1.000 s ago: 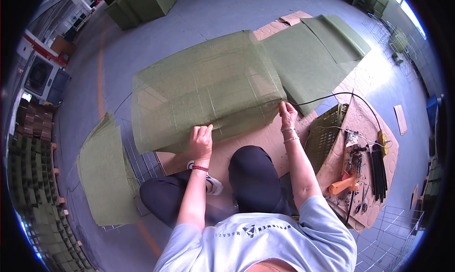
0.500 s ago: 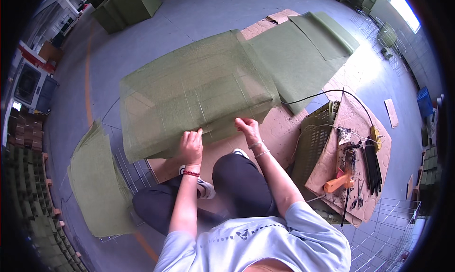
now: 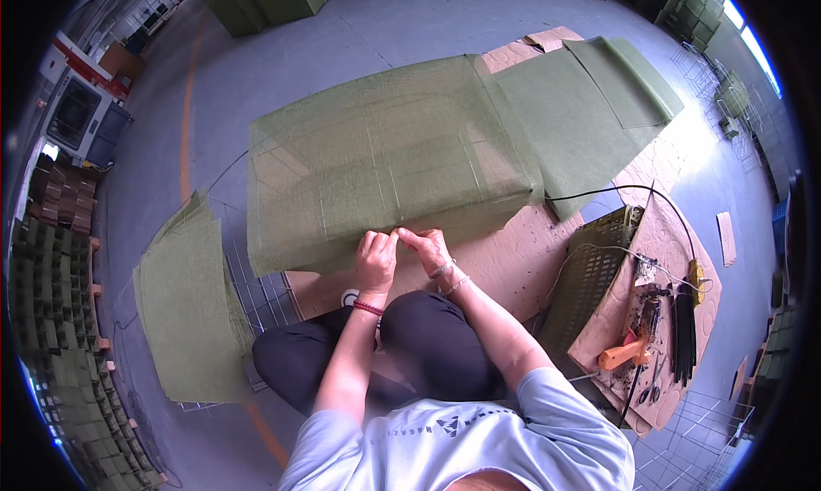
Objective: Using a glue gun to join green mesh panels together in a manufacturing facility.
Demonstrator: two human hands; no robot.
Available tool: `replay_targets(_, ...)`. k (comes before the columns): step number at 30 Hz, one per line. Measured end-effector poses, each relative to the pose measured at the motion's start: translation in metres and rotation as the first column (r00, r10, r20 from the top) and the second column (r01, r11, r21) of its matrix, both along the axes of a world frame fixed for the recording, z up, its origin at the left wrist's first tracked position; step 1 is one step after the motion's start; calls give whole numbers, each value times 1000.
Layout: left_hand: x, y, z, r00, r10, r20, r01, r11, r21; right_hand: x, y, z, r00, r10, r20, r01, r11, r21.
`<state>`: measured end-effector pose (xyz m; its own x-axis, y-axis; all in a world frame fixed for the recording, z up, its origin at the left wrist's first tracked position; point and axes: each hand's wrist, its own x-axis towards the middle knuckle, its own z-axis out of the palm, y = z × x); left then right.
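Note:
A sheer green fabric sheet (image 3: 342,149) covers a box-shaped wire frame (image 3: 398,192), whose rods show through it. At the sheet's near edge my left hand (image 3: 376,258) is closed in a pinch on the fabric. My right hand (image 3: 428,250) comes against it from the right, thumb and finger pinched on the same edge. The fingertips of both hands meet there, and the exact bit of edge between them is hidden.
Loose green sheets (image 3: 184,303) lie on wire grids at left; more green fabric (image 3: 590,106) spreads at far right. Beside my right knee, a green plastic crate (image 3: 590,251) carries cardboard with an orange glue gun (image 3: 624,354), scissors (image 3: 652,388) and black sticks (image 3: 684,333). A black cable (image 3: 616,187) runs across.
My right hand has come down and left from above the edge to meet my left hand. The view has shifted, so the scene sits further right and my knees are drawn closer.

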<state>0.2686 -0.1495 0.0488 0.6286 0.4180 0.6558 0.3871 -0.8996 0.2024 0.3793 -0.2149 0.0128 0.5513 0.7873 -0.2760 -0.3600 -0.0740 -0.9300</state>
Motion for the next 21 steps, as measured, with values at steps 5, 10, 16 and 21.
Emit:
replay_targets(5,-1,1,0,1000,-17,4,17,1000,-20,-4,5,-9,996,-83,-35,86,994,72)
replay_targets(10,-8,3,6,999,-31,-45,30,999,-10,-6,9,-25,999,-52,11,51,995,82)
replay_targets(16,-14,6,40,988,-152,-15,152,988,1,5,-2,-38,981,-38,189,29,998,49)
replay_targets(21,6,36,62,961,-181,-207,170,983,-71,4,0,-30,967,-6,256,-9,998,56)
